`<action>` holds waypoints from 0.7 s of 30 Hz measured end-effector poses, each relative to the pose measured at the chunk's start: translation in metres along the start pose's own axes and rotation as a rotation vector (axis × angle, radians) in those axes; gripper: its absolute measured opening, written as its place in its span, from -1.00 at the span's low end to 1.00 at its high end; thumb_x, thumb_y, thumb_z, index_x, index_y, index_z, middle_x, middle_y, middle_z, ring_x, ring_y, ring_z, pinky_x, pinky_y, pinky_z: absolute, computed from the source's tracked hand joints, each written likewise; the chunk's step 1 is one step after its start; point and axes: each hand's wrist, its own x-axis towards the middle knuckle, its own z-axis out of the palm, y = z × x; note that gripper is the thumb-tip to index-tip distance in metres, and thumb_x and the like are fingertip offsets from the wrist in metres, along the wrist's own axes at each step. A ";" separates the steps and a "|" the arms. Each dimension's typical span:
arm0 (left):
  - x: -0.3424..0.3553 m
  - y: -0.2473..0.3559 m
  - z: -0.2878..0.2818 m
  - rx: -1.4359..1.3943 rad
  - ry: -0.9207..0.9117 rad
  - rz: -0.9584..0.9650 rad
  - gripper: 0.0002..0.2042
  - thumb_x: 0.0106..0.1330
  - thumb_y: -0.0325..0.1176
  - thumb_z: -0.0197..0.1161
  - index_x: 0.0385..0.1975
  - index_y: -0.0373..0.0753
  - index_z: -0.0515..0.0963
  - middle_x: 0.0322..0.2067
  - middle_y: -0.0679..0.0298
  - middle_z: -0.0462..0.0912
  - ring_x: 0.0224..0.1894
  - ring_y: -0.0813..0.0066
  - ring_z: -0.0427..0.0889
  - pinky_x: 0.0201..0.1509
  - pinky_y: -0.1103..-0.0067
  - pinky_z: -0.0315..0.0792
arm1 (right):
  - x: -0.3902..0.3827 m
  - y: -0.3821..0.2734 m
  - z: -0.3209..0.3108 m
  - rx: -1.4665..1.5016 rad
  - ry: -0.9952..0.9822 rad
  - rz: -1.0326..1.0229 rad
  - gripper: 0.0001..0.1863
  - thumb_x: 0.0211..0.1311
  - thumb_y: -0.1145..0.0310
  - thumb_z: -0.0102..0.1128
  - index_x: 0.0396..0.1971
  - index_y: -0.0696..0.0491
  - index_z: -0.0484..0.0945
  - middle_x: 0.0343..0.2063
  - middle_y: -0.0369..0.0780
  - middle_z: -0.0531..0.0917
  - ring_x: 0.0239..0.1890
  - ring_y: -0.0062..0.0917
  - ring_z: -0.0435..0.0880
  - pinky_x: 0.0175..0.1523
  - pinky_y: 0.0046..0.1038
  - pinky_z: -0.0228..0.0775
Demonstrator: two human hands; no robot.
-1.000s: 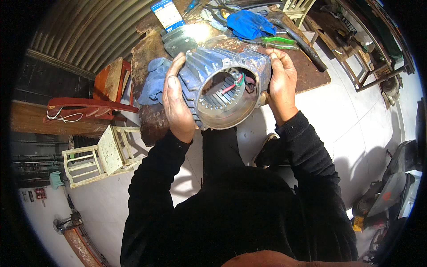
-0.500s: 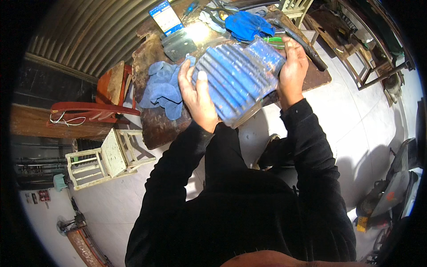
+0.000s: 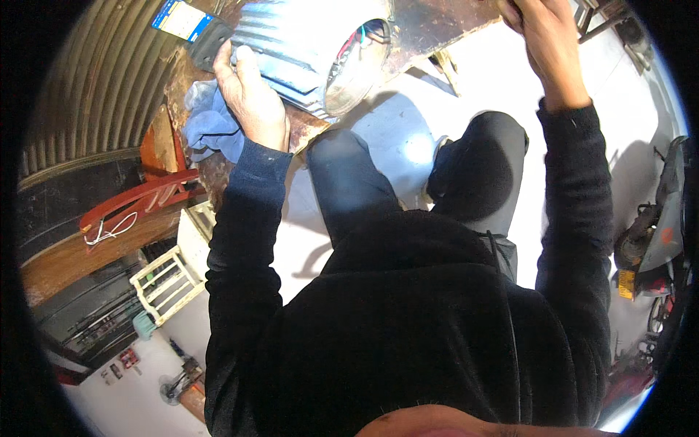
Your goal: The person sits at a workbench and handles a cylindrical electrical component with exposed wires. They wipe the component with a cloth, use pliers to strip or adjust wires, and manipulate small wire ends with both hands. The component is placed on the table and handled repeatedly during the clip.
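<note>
My left hand (image 3: 255,102) grips the left side of a blue finned metal housing (image 3: 284,44), which rests at the top of the view on the worn wooden table (image 3: 429,29). The housing's round opening faces right and shows coloured wires inside. My right hand (image 3: 546,51) is away from the housing, at the top right, fingers curled; what they hold, if anything, is cut off by the picture's edge. Beside my left hand are a crumpled blue cloth (image 3: 211,124), a dark plate (image 3: 207,45) and a phone (image 3: 177,20) with a lit blue and white screen.
A red wooden chair (image 3: 138,195) and a cream wooden chair (image 3: 167,284) stand at the left, near a corrugated shutter (image 3: 95,87). My legs are below the table's front edge. A grey vehicle or machine (image 3: 662,211) is at the far right, with wooden furniture at the top right.
My right hand has left the housing and moved up and right. The housing has moved up and left, its opening turned rightward, my left hand still on it. The view has shifted, showing more of my legs.
</note>
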 end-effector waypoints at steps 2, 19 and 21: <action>-0.002 -0.002 -0.007 0.038 0.009 -0.007 -0.58 0.71 -0.22 0.06 0.37 -0.38 0.36 0.20 0.11 0.54 0.21 0.40 0.53 0.39 0.47 0.39 | -0.032 -0.014 -0.017 -0.179 -0.247 0.057 -0.81 0.59 0.27 0.24 -0.12 0.09 0.66 -0.29 -0.34 0.69 -0.28 -0.70 0.59 -0.16 -0.56 0.43; -0.087 0.142 -0.005 0.941 -0.588 0.745 -0.48 0.40 -0.43 0.42 0.35 -0.35 0.51 0.16 0.03 0.70 0.21 0.28 0.68 0.34 0.37 0.55 | -0.146 0.022 0.062 -0.491 -1.009 -0.396 -0.87 0.23 0.47 0.39 -0.23 0.10 0.68 -0.45 -0.12 0.77 -0.40 -0.16 0.80 -0.23 -0.21 0.63; -0.115 0.143 0.007 0.895 -0.938 0.340 -0.45 0.35 -0.40 0.47 0.34 -0.35 0.52 0.11 0.00 0.72 0.08 0.31 0.76 0.20 0.40 0.63 | -0.150 0.021 0.073 -0.391 -0.879 -0.527 -0.86 0.24 0.46 0.39 -0.24 0.10 0.62 -0.53 -0.10 0.71 -0.45 -0.15 0.77 -0.29 -0.20 0.59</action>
